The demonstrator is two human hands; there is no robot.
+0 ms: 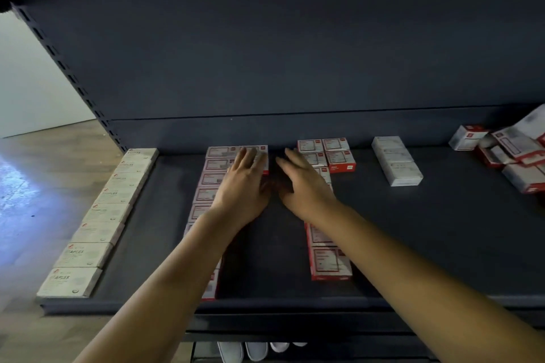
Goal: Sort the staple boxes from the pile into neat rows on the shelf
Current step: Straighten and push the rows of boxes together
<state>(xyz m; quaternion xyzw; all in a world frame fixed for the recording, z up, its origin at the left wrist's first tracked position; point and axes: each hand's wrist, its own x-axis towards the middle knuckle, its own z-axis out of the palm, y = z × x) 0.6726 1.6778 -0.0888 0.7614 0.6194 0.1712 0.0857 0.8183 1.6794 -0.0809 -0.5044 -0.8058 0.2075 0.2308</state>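
Head view of a dark shelf (442, 244) bearing staple boxes in several groups. The left hand (243, 186) lies flat, fingers straight and together, its fingertips resting on the rear boxes of a red-and-white row (211, 178) that runs from the back panel toward the front edge; the forearm covers part of this row. The right hand (303, 186) is likewise flat with fingers extended, lying over the middle boxes of a second red-and-white row (328, 262); whether it touches them cannot be told. The two hands sit close together, a narrow strip of bare shelf between them. Neither hand holds anything. At the rear of the second row stands a small block of red boxes (339, 153), two wide. Along the left edge lies a long row of pale boxes (100, 227) marked STAPLES. Right of centre stands a short row of white boxes (396, 160). The unsorted pile (513, 153) lies at the far right of the shelf, well apart from both hands
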